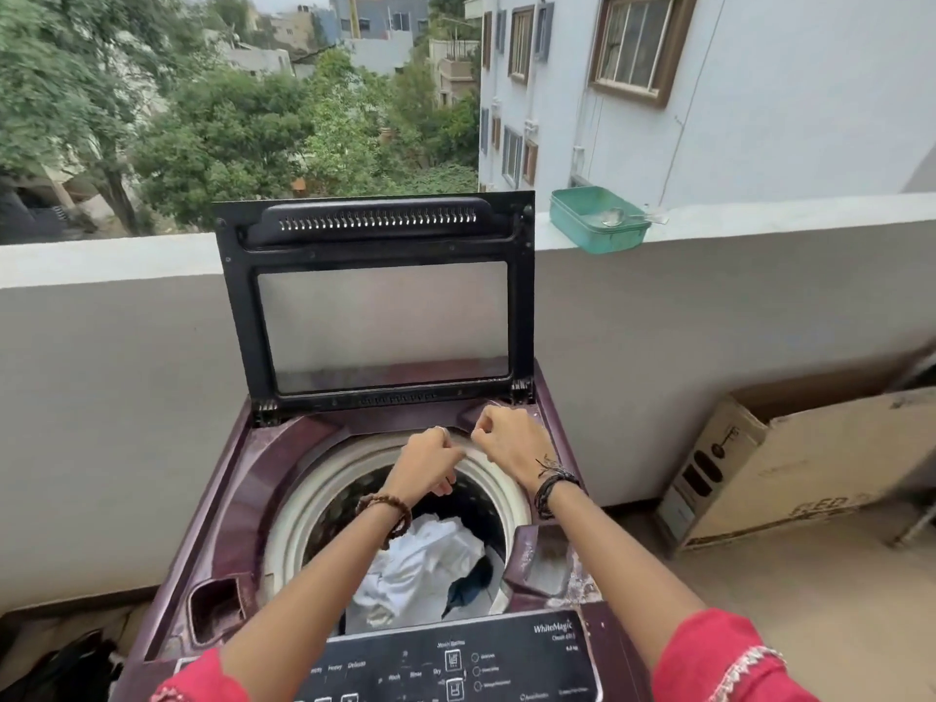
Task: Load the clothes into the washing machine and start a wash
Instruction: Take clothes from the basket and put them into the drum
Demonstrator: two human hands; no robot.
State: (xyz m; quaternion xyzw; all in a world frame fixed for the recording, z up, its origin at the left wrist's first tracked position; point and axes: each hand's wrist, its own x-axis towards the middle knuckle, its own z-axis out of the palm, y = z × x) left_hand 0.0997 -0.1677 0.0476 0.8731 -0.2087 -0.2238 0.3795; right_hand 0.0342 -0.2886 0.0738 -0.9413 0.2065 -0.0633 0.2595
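Observation:
A maroon top-loading washing machine (238, 499) stands in front of me with its dark lid (377, 301) raised upright. Inside the drum (299, 509) lie a crumpled white cloth (420, 564) and a dark blue garment (471, 587). My left hand (428, 463) and my right hand (511, 443) hover close together over the drum's far rim. Both have their fingers curled in, and I see nothing in either. The black control panel (456, 661) runs along the near edge between my forearms.
A green plastic tub (597, 220) with a metal spoon in it sits on the balcony parapet (101, 260) behind the machine. A large cardboard box (790, 473) lies on the floor to the right. A dark bag (66, 666) rests at the lower left.

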